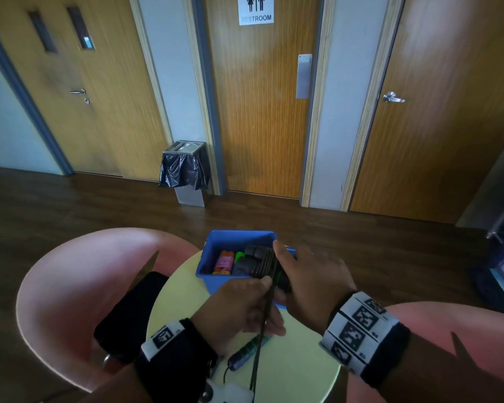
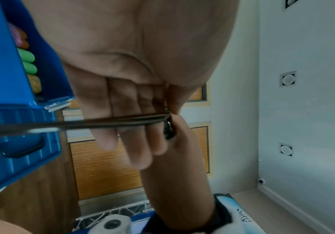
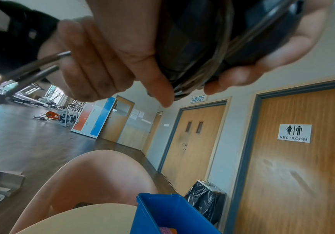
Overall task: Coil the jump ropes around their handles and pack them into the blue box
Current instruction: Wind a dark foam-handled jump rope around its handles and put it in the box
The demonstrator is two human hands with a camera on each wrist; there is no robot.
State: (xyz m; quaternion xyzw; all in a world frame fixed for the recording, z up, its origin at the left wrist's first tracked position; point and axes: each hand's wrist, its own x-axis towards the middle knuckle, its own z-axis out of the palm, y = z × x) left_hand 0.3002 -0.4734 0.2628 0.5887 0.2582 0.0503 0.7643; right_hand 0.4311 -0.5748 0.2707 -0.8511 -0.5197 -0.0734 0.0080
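A pair of black handles [image 1: 258, 261] wound with black rope [image 1: 264, 312] is gripped by the right hand [image 1: 306, 279], fingers and thumb curled round the bundle, which is held over the near right corner of the box [image 1: 216, 282]. In the right wrist view the dark coils [image 3: 200, 68] are seen pressed between the thumb and the fingertips [image 3: 228, 79]. Just beside that hand, the free doubled length of rope is pinched by the left hand [image 1: 245, 309] between thumb and forefinger; the other fingers [image 2: 106, 126] are seen extended in the left wrist view, with the taut strands [image 2: 102, 122] running across them. From the pinch the rope is led down toward the wearer, past the left wrist. The blue box is set on a round pale table [image 1: 303, 367], just beyond both hands, with its rim under the right thumb. Inside it, to the left of the held bundle, an orange and pink bundle [image 1: 224, 261] and green handles [image 1: 239, 255] are packed. Beneath the left hand, on the table, another rope [image 1: 246, 351] with dark handles and green cord is laid. Pink chairs [image 1: 70, 286] are placed to either side of the hands, and a black item [image 1: 128, 312] is laid on the left one. Beyond the box, a lined bin [image 1: 186, 170] is stood by wooden doors [image 1: 262, 112].
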